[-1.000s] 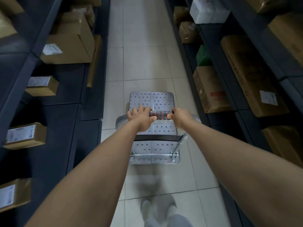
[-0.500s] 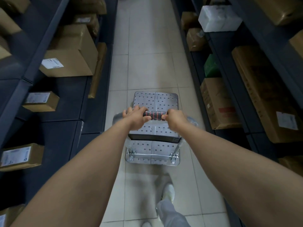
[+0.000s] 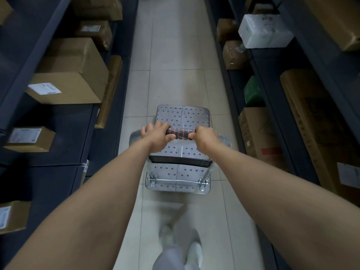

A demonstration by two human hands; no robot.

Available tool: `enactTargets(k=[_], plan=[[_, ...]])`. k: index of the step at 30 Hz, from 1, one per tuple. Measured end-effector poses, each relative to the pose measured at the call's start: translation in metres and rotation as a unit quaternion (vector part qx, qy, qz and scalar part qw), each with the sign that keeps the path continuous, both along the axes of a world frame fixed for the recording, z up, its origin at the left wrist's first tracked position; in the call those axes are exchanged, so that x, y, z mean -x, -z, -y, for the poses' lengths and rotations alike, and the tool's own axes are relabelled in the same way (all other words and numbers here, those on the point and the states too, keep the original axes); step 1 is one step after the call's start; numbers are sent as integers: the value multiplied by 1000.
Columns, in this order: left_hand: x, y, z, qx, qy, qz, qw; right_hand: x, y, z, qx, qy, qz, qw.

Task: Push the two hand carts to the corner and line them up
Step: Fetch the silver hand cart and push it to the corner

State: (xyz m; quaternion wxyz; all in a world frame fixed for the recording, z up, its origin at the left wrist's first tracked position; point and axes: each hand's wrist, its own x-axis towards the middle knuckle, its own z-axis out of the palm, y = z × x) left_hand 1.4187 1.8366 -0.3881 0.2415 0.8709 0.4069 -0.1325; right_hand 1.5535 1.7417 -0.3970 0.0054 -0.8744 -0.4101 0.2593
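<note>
1. Left hand (image 3: 158, 137) fingers wrapped tight around the hand cart handle (image 3: 180, 133).
2. Right hand (image 3: 206, 138) clenched on the same bar, beside it.
3. Hand cart (image 3: 183, 117) sits mid-aisle on tiled floor (image 3: 171, 55), between shelves (image 3: 93, 133).

The aisle is being lit dimly and evenly from above, the pale floor (image 3: 171, 55) being rendered brightest. The dark shelves (image 3: 58, 133) on both sides are being lost in shadow. The shoes (image 3: 192, 250) at the bottom are being smeared by motion blur. Straight lines are being bowed outward near the edges by the wide-angle lens.
</note>
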Motion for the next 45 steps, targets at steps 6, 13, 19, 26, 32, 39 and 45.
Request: enactTargets(k=[6, 13, 19, 26, 32, 39, 45], plan=[[-39, 3, -47, 3, 6, 7, 1000, -39, 1, -46, -9, 16, 1, 1000], [-83, 1, -111, 0, 42, -9, 999, -80, -4, -108, 1, 45, -10, 999], [-117, 4, -159, -2, 48, -13, 999, -109, -2, -153, -8, 52, 7, 999], [-152, 5, -203, -24, 65, -25, 997, -145, -3, -193, 1, 22, 44, 999], [-185, 6, -230, -21, 53, -38, 998, -179, -6, -221, -16, 12, 33, 999], [-239, 0, -260, -15, 28, -42, 999, -238, -4, -260, -19, 12, 1, 1000], [-288, 0, -281, -8, -2, -21, 1000, -295, -9, -292, -3, -25, 17, 1000]])
